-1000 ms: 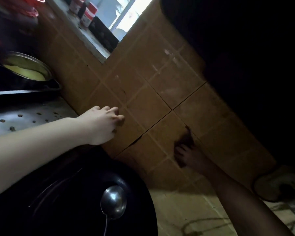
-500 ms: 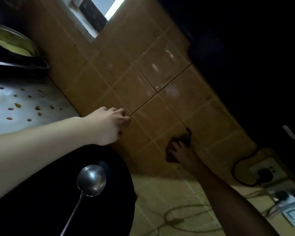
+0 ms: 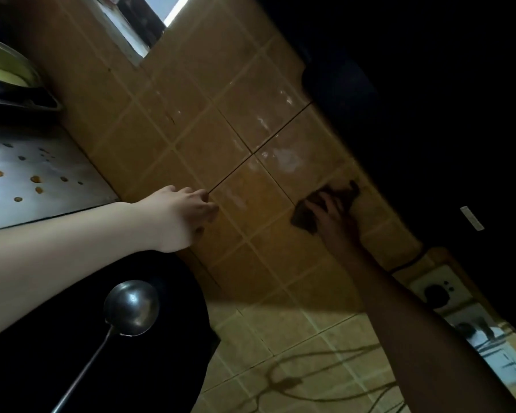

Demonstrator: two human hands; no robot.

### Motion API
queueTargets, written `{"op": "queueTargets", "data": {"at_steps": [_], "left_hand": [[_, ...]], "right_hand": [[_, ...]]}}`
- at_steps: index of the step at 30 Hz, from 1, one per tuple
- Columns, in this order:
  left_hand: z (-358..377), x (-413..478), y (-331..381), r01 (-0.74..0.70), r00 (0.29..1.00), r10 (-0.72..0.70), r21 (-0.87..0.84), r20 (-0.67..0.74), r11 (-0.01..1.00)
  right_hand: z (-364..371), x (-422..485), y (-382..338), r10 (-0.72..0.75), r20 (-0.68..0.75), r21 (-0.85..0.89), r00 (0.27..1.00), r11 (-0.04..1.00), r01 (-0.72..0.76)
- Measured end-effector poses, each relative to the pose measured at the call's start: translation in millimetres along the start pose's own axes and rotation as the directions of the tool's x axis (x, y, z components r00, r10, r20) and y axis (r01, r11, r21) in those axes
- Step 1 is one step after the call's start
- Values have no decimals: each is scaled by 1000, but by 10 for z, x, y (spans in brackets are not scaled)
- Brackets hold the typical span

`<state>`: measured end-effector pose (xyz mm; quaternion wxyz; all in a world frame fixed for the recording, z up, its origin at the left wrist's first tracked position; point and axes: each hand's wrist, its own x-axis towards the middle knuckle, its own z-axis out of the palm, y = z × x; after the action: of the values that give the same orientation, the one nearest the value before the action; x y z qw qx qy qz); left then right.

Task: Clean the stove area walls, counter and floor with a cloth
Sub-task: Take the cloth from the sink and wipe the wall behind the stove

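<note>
Nearest, at 7 o'clock in the view, a steel ladle (image 3: 131, 307) is lying bowl-up in a black wok (image 3: 72, 338), close under the working arms, so the elbows are needing to be kept high and clear of its handle. Just beyond, the left hand (image 3: 182, 217) is bracing against the tiled wall (image 3: 236, 129); its grip is loosely curled and holding nothing, with the fingertips resting on a tile. At 9 o'clock from it the steel desk (image 3: 57, 186) is showing brown spatter spots that are waiting for their own pass. At 3 o'clock from the left hand, well apart from it, the right hand (image 3: 335, 217) is pressing the dark cloth (image 3: 303, 219) flat against the wall. Its grip is looking spread over the cloth rather than clutching it, though the light there is too dim to be sure of the fingertips. To do this step well, I judge that the palm should be bearing evenly while the cloth is travelling in overlapping strokes along the grout lines. It should be heading toward 11 o'clock, where pale smears (image 3: 286, 158) are showing on the tiles. The left hand is serving best as a steady prop, not sliding. A wall socket (image 3: 437, 292) with something plugged in is sitting at 4 o'clock from the cloth, so a damp cloth should be staying short of it. Farther off, cables (image 3: 280, 383) are trailing over the floor (image 3: 280, 332), and a window (image 3: 149, 28) is glowing at 12 o'clock.
</note>
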<state>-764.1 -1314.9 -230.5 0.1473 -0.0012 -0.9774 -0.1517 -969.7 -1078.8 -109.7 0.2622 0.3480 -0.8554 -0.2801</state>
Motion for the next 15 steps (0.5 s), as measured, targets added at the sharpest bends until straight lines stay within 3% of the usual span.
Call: {"op": "queueTargets", "data": {"at_steps": [2,8,15], "left_hand": [[-2,-15,8,12,1000,-12,-11,-18,1000],[22,-50,45,-22,1000,22,-2,-17,1000],[117,-58,-9,-46,996,45,-20,-84,999]], "right_hand": [[-37,30,-6,28,-67,30,997,999,-26],[289,-437,104,23,65,17,998,1000,-24],[695,-1143,136,-181,411,-204,893,937,284]]}}
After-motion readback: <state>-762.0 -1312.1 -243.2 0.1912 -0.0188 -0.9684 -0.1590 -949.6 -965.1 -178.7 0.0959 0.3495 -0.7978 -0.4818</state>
